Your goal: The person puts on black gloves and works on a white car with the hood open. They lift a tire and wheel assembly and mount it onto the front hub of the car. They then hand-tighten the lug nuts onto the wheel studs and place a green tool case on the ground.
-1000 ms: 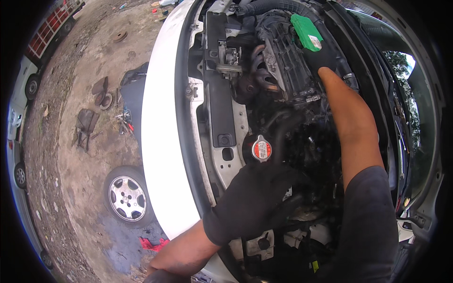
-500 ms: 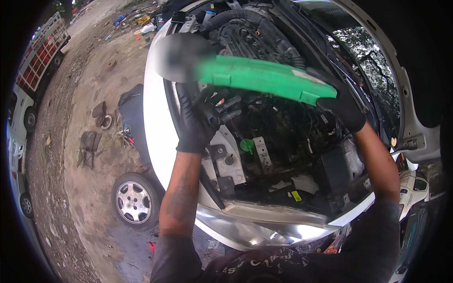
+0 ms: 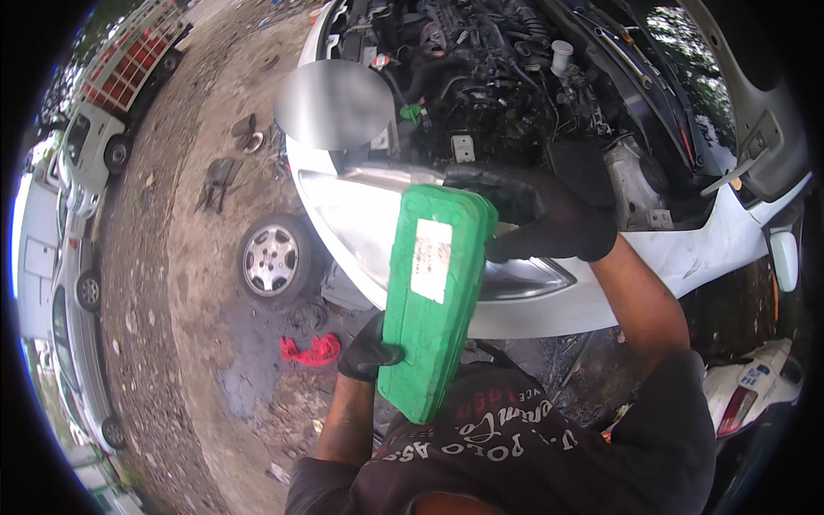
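A long green plastic case (image 3: 416,330) with a white label on its face is held upright in front of my chest, tilted slightly. My left hand (image 3: 366,350), in a black glove, grips its lower left edge with the thumb over the face. At the upper right side, my gloved right hand (image 3: 558,215) is closed around the case; its fingers reach behind the top end and are partly hidden. Just beyond the case lies the headlight (image 3: 360,210) of a white car with its hood raised.
The exposed engine bay (image 3: 506,94) holds hoses, a white cup (image 3: 562,57) and a small green funnel (image 3: 412,112). Wrenches (image 3: 622,56) lie by the windshield. On the ground are a wheel (image 3: 275,259) and a red cloth (image 3: 311,350). A truck (image 3: 129,60) stands far left.
The green case has come from over the engine back toward my chest and turned from lengthwise across to upright. My left hand, apart from it before, now grips it. The view has shifted.
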`<state>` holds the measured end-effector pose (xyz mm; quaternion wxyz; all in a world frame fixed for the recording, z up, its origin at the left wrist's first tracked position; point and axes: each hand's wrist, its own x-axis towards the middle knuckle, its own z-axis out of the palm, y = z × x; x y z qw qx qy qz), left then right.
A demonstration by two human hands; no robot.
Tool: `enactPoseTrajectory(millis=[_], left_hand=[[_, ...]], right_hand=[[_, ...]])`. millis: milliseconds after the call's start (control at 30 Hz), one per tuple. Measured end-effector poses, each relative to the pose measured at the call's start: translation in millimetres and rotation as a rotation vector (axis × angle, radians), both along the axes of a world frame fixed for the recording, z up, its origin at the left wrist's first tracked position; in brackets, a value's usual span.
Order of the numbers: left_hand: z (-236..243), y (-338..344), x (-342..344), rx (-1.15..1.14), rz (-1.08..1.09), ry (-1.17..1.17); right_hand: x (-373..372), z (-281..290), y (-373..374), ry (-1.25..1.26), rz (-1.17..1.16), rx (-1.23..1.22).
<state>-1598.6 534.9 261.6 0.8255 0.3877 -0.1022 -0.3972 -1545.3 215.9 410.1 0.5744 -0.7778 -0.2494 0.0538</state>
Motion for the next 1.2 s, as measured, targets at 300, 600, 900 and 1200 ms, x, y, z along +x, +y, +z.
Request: enactPoseTrajectory(millis=[300, 600, 900, 1200], left_hand=[[1, -10, -281, 0.639, 0.585, -0.262], [-3, -10, -432, 0.877, 0.747, -0.299], [-28, 42, -500, 1.059, 0.98, -0.361], [-16, 92, -549, 1.152, 0.828, -0.231]], right_hand=[[-198, -96, 93, 0.645, -0.128, 0.319], [-297, -168, 147, 1.136, 0.176, 0.729], [-347, -194, 225, 1.022, 0.199, 0.54], [-392, -195, 274, 1.045, 0.232, 0.532]])
